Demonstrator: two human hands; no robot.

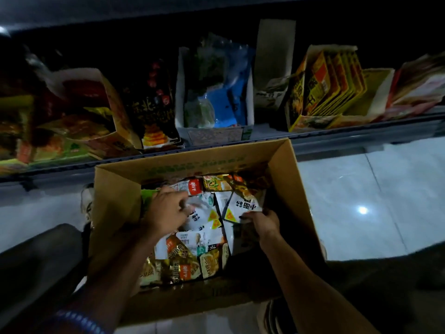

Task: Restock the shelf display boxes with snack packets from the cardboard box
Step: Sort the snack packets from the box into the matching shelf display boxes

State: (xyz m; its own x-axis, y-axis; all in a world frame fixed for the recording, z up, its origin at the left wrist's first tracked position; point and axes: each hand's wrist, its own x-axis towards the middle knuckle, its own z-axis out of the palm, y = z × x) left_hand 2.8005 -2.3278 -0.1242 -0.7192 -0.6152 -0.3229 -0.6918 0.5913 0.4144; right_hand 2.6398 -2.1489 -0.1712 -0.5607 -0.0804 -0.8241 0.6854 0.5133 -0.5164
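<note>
Both hands are down inside the open cardboard box (115, 213), which sits on the pale tiled floor (361, 189) just in front of the low shelf (337, 131). One white snack packet (243, 206) with black lettering and a yellow triangle is tilted up from the heap, its long axis running from the near right hand toward the shelf, print facing the camera. The right hand (262, 222) pinches its near edge — fingers curled round it, forearm reaching in from the lower right. The left hand (166, 210) lies palm down on the loose packets (183, 259) at the box's left side, fingers bent into the white wrappers; whether it actually holds one cannot be told. These packets are white, gold and orange, lying at all angles. On the shelf stand several display boxes — a white display box (250, 92) with blue bags, a yellow display box (310, 121) with upright flat packs.
</note>
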